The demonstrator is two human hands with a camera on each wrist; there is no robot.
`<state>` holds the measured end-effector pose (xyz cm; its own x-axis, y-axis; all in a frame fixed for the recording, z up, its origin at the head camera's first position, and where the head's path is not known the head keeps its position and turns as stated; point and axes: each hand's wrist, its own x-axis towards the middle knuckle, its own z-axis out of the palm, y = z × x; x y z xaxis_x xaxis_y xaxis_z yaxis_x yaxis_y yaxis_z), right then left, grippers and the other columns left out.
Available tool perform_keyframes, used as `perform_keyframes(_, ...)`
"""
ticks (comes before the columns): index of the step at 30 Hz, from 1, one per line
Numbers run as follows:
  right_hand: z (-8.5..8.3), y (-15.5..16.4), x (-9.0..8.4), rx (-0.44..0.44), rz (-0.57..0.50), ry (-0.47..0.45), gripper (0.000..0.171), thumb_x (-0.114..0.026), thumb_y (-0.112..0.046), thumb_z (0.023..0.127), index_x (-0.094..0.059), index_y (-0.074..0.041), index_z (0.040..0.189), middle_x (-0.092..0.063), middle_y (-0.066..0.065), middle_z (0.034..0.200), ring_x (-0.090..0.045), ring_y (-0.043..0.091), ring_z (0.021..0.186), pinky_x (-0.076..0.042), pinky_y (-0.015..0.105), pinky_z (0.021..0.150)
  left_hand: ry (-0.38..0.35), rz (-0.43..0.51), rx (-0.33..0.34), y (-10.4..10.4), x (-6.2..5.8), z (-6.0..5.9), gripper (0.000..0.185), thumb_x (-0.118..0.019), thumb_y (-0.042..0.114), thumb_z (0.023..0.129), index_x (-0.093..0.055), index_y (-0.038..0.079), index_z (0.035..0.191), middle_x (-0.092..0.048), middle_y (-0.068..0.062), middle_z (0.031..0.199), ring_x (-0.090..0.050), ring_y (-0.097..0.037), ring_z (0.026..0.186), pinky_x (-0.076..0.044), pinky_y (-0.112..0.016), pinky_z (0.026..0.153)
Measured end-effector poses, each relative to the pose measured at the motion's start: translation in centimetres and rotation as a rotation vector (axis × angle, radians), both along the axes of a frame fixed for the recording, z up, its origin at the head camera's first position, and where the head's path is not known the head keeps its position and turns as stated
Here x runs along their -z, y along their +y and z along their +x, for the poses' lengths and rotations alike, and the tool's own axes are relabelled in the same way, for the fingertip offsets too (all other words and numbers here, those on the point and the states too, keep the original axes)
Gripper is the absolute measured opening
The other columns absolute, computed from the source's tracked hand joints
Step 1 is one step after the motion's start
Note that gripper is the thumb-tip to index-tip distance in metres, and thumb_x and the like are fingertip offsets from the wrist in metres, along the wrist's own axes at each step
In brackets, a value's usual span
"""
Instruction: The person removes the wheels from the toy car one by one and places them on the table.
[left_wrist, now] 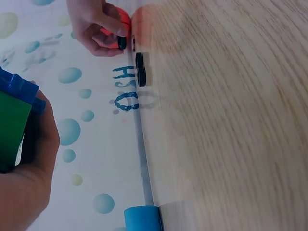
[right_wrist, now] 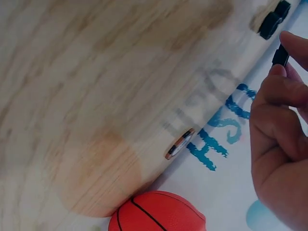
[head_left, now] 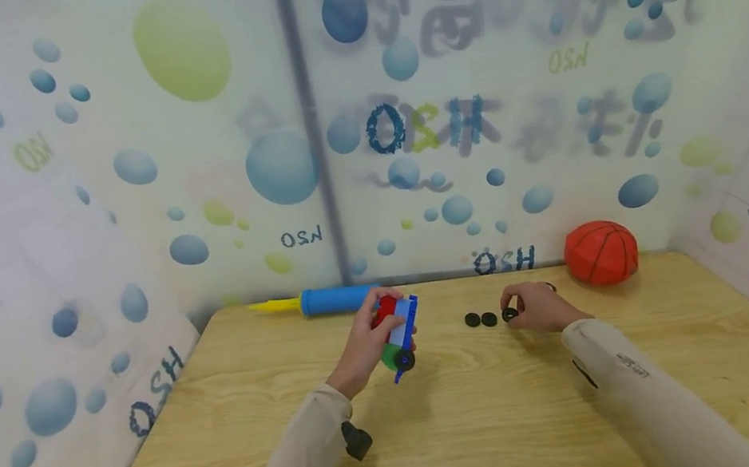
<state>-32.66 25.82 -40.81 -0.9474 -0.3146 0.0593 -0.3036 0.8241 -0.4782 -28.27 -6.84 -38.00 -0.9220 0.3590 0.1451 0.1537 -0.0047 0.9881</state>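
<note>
My left hand point(head_left: 362, 342) grips a toy car point(head_left: 403, 324) of blue, red and green blocks, held tilted above the table with one black wheel showing on its lower end. Its green side point(left_wrist: 12, 127) fills the edge of the left wrist view. Between thumb and fingertips, my right hand point(head_left: 538, 307) pinches a small black toy wheel point(right_wrist: 281, 55), held up off the tabletop in the right wrist view. Two more black wheels point(head_left: 480, 319) lie side by side just left of that hand.
A red ball point(head_left: 601, 254) with black lines sits at the back right. Near it lies a small round disc point(right_wrist: 180, 144) with a pale centre. A blue pump point(head_left: 337, 300) with a yellow tip lies along the back edge of the wooden table point(head_left: 490, 426), against a patterned wall.
</note>
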Motion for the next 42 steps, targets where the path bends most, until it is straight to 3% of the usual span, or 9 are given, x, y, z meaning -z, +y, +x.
perform_keyframes(9,-1.3,-0.6,0.1,0.08,0.005,-0.142,0.026,-0.073,-0.004,0.079,-0.066,-0.007,0.104,-0.064,0.01,0.079,-0.055,0.02,0.067,-0.043,0.028,0.058,0.008,0.003,0.013,0.1,-0.4,-0.1,0.03,-0.049,0.012,0.103,-0.045,0.015,0.133,-0.057,-0.027,0.122,-0.071,-0.019,0.083,-0.062,-0.036,0.074)
perform_keyframes(15,-1.5,-0.9,0.3,0.095,-0.006,-0.181,0.027,-0.071,-0.002,0.08,-0.066,-0.006,0.107,-0.066,0.012,0.083,-0.055,0.019,0.066,-0.044,0.028,0.057,0.0,-0.018,0.002,-0.1,-0.5,-0.1,0.031,-0.049,0.013,0.103,-0.045,0.017,0.133,-0.058,-0.027,0.121,-0.071,-0.02,0.083,-0.062,-0.037,0.077)
perform_keyframes(22,-1.9,-0.7,0.8,0.076,-0.02,-0.169,0.029,-0.073,-0.005,0.081,-0.066,-0.005,0.11,-0.067,0.012,0.087,-0.058,0.019,0.067,-0.046,0.029,0.059,0.001,-0.035,-0.008,-0.2,-0.5,-0.3,0.032,-0.05,0.014,0.103,-0.046,0.019,0.134,-0.056,-0.026,0.126,-0.071,-0.02,0.087,-0.062,-0.037,0.079)
perform_keyframes(31,-0.8,-0.6,-0.1,0.054,-0.012,-0.165,0.04,-0.075,-0.01,0.083,-0.064,-0.003,0.121,-0.067,0.013,0.088,-0.06,0.019,0.073,-0.048,0.03,0.063,-0.012,-0.024,0.007,0.0,-0.3,-0.4,0.032,-0.05,0.015,0.103,-0.045,0.019,0.134,-0.056,-0.025,0.128,-0.072,-0.024,0.087,-0.062,-0.037,0.08)
perform_keyframes(42,0.5,-0.6,-0.8,0.023,-0.091,-0.129,0.04,-0.072,-0.014,0.09,-0.061,0.002,0.124,-0.064,0.01,0.08,-0.059,0.018,0.06,-0.051,0.03,0.058,-0.017,-0.026,-0.011,0.1,0.1,-0.3,0.033,-0.05,0.014,0.103,-0.045,0.019,0.136,-0.057,-0.025,0.126,-0.072,-0.024,0.087,-0.062,-0.037,0.08)
